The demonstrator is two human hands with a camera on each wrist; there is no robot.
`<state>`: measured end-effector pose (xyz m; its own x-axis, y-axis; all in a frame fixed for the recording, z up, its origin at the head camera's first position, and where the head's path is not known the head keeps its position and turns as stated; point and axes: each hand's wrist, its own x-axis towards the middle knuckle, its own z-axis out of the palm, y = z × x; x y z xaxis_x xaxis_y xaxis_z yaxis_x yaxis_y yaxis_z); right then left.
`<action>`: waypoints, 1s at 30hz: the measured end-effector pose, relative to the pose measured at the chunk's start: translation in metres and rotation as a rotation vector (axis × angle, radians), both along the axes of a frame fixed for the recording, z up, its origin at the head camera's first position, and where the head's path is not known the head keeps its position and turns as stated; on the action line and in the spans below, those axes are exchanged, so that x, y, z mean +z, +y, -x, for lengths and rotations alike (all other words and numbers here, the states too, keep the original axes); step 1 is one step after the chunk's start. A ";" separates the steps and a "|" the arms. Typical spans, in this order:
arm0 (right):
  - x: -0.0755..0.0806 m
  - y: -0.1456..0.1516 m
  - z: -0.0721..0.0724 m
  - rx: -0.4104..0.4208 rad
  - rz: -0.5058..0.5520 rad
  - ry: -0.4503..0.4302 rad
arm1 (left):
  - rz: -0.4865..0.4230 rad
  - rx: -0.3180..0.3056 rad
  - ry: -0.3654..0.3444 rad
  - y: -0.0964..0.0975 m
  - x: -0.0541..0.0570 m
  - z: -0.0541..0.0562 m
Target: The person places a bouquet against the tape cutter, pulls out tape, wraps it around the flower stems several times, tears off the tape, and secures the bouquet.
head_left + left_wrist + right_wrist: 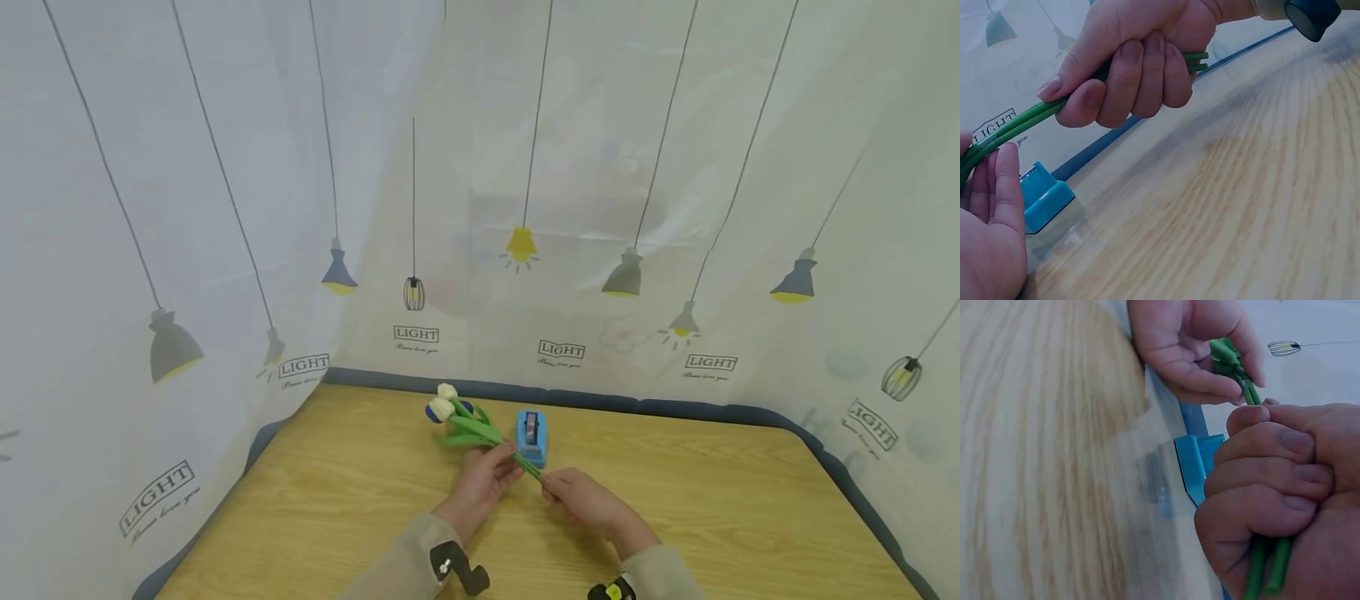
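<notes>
Soft diffuse light, faint shadows on tabletop (720,492), 2 wrist views dimmer, bluish

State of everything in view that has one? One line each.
Tulip bouquet: held up, tilted
Stems: bunched together; can't tell whether taped
Left hand: pinching upper stems
Right hand: curled round lower stems
Blue tape dispenser: standing upright, tape roll loaded
Lamp-print backdrop: creased

A curtained-off space — pale sheeting (472,150) printed with lamps (521,243) lines three sides of a wood-grain table (352,492).
</notes>
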<state>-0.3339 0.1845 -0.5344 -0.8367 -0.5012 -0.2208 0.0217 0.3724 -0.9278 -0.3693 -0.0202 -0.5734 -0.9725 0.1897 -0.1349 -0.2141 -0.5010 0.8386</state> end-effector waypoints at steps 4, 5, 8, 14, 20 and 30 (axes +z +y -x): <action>0.002 -0.003 0.001 -0.021 -0.159 0.205 | -0.013 -0.005 0.004 0.000 0.001 0.000; 0.003 -0.004 0.001 -0.027 -0.195 0.247 | -0.016 -0.006 0.003 0.000 0.002 0.000; 0.004 -0.005 0.002 -0.037 -0.293 0.354 | -0.021 -0.006 0.006 -0.001 0.003 -0.001; -0.001 -0.006 0.003 -0.048 -0.414 0.503 | -0.033 0.010 -0.011 -0.001 0.004 -0.002; 0.000 -0.008 0.002 -0.063 -0.481 0.618 | -0.031 0.029 -0.009 0.001 0.003 -0.001; 0.004 -0.004 -0.003 -0.144 -0.097 0.066 | -0.015 0.019 -0.003 0.000 -0.001 0.003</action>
